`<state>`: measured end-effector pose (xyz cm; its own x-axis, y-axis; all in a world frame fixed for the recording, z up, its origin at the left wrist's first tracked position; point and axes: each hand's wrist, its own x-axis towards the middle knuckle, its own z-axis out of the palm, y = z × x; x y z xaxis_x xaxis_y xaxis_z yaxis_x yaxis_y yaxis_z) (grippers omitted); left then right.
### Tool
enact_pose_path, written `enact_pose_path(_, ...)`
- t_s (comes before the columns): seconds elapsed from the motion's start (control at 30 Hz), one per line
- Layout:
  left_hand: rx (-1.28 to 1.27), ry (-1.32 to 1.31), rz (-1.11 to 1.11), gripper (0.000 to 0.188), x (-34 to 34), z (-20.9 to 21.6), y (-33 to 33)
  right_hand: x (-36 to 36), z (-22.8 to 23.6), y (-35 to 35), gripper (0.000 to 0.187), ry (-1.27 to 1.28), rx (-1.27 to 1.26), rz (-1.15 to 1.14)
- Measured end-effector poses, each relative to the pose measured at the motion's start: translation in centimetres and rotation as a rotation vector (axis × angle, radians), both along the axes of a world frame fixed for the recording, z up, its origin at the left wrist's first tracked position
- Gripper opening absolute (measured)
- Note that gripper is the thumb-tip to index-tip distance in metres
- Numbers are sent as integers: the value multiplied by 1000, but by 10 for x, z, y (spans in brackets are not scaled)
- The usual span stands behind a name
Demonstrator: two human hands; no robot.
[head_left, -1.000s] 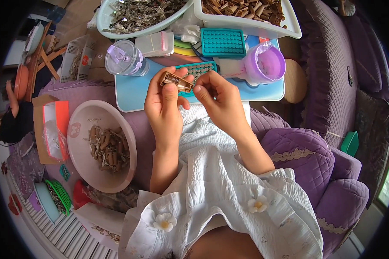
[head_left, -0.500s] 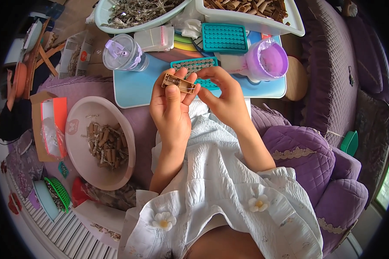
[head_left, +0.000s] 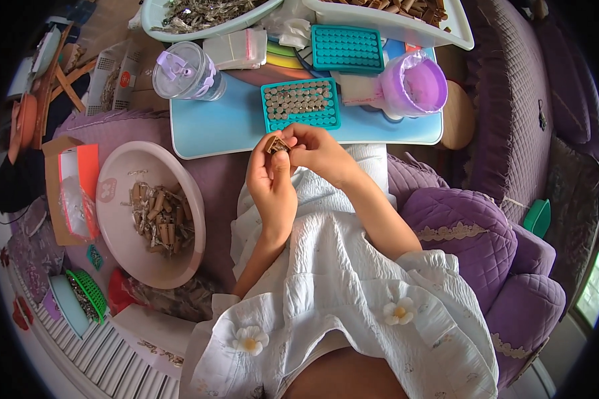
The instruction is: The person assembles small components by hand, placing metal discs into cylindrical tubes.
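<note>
A small brown case [head_left: 277, 144] with an open hollow side sits at my fingertips, just beyond my lap. My left hand [head_left: 271, 189] grips it from below, the thumb pressed on its near end. From the right, my right hand [head_left: 323, 156] closes its fingers against the same piece; whether they pinch some tiny part is hidden. What lies inside the case is too small to make out now. Just past my hands, a teal tray [head_left: 316, 122] of round pockets holds several silvery round discs [head_left: 293, 95].
A blue low table [head_left: 236, 126] carries a second teal tray [head_left: 347, 48], a purple cup [head_left: 391, 86] and a lidded clear cup [head_left: 209, 90]. Left stands a pink basin [head_left: 113, 229] with brown pieces [head_left: 163, 216]. A white tub [head_left: 412, 28] and a pale basin [head_left: 213, 26] stand behind.
Both hands have drawn a little nearer to me and closer together. The brown case has turned from lengthwise to nearly end-on, and the right fingers have closed against it.
</note>
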<state>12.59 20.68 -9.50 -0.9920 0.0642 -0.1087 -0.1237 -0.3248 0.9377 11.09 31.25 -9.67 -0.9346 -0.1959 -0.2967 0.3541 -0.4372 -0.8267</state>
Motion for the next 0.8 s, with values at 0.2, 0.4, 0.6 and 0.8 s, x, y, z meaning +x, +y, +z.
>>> enact_pose_path(0.2,55,-113,66,32,-6,4,-8,5,-20,-11,16,-161,-115,84)
enact_pose_path(0.4,106,-123,77,31,-20,7,-29,-8,-32,27,9,260,714,-328)
enact_pose_path(0.6,198,-185,-51,32,-25,11,-26,-49,-48,69,13,432,1264,-454)
enact_pose_path(0.8,237,-234,-110,31,-24,14,-20,-57,-57,77,13,520,1424,-257)
